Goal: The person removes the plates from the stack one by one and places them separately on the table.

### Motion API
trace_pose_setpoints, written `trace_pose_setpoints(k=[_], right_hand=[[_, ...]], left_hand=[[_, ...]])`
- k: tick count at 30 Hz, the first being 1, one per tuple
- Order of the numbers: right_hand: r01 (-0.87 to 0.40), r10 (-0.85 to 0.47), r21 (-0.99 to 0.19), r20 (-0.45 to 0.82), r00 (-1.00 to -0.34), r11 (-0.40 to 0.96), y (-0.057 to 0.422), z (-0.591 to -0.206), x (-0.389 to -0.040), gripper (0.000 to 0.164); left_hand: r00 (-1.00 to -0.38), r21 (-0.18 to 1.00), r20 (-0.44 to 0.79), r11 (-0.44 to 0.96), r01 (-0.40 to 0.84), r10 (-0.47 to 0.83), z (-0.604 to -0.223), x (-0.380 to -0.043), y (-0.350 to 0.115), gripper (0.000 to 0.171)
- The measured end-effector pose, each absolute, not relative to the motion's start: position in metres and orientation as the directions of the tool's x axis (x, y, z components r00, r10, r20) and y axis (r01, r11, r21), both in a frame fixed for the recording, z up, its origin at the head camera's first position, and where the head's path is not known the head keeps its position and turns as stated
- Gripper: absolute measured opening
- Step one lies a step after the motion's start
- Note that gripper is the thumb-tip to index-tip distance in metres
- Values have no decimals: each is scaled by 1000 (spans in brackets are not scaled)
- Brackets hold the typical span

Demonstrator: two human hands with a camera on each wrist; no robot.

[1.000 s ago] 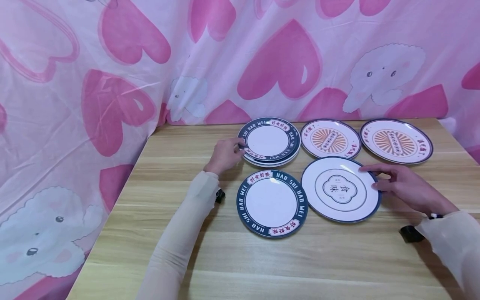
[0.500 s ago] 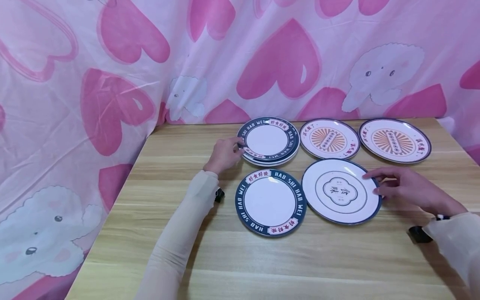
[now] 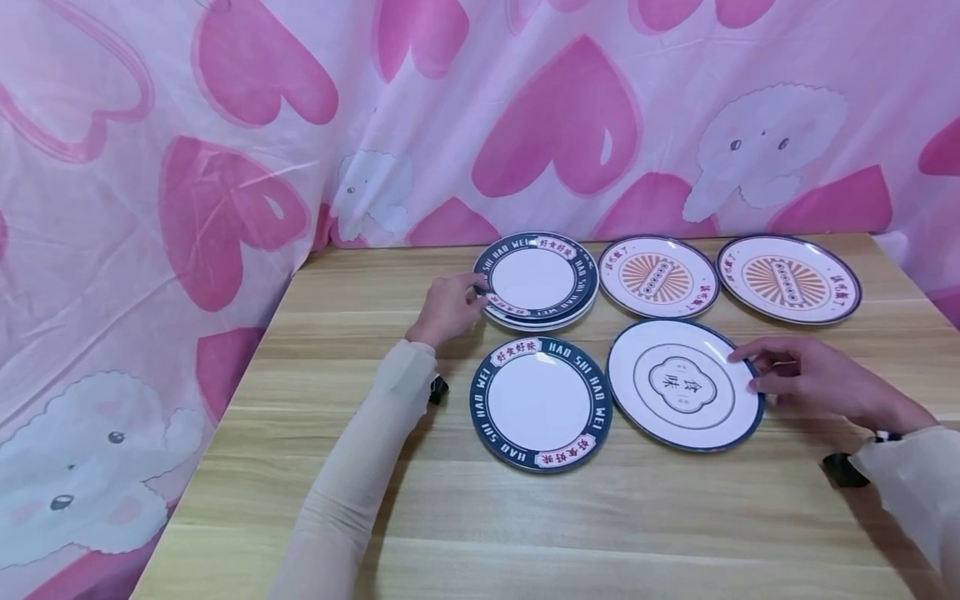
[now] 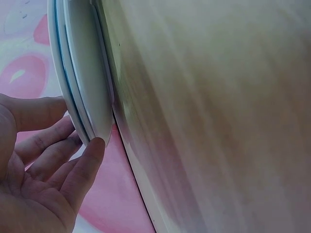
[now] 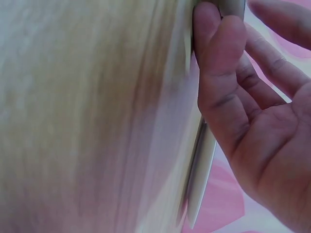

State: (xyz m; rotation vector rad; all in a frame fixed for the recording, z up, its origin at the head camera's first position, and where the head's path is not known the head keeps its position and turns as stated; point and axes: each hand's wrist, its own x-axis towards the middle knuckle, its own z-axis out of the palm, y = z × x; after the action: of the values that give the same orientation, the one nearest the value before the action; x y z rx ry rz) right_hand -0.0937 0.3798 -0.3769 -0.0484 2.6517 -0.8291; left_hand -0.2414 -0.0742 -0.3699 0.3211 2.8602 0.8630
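My left hand [image 3: 448, 310] grips the left edge of a small stack of plates [image 3: 534, 279], the top one white with a dark lettered rim. In the left wrist view the stacked plates [image 4: 80, 73] show edge-on, thumb on one side and fingers curled round the other. On the right, my right hand [image 3: 825, 382] pinches the rim of a white plate [image 3: 684, 383] with a thin dark edge and a flower-shaped emblem. Only a sliver of that plate [image 5: 233, 7] shows between the fingers in the right wrist view. Another dark-rimmed plate [image 3: 540, 404] lies in front of the stack.
Two white plates with orange sunburst centres, one nearer the middle [image 3: 660, 279] and one farther right [image 3: 789, 280], lie along the back of the wooden table [image 3: 480, 542]. A pink heart-patterned cloth [image 3: 555, 125] hangs behind and to the left.
My right hand has shifted slightly right and toward me, and the white emblem plate has moved a little with it. My left hand keeps its place at the stack.
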Motion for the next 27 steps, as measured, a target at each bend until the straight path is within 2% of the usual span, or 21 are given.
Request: trace_pose_setpoints(k=[8,16,21,27], right_hand=[[97,-165,-587,-377,-911,803,381,-374,-92,41],[98,-182,-539,-441,-879,836,383,-355,-100,42],[51,-187,-491,-424,-886,870,379,-340,-115,43],[17,-187,-466,-387,-903,884,367,-328,-131,40]], left_hand=[[-968,567,-89,811,144,234,-368,-240,-72,32],[-971,572,-94,811,126,218,-368,-240,-70,33],[-975,587,-78,800,123,207,-369,-242,-69,33],[-978,580,-62,804,128,201,-369,-244,-69,45]])
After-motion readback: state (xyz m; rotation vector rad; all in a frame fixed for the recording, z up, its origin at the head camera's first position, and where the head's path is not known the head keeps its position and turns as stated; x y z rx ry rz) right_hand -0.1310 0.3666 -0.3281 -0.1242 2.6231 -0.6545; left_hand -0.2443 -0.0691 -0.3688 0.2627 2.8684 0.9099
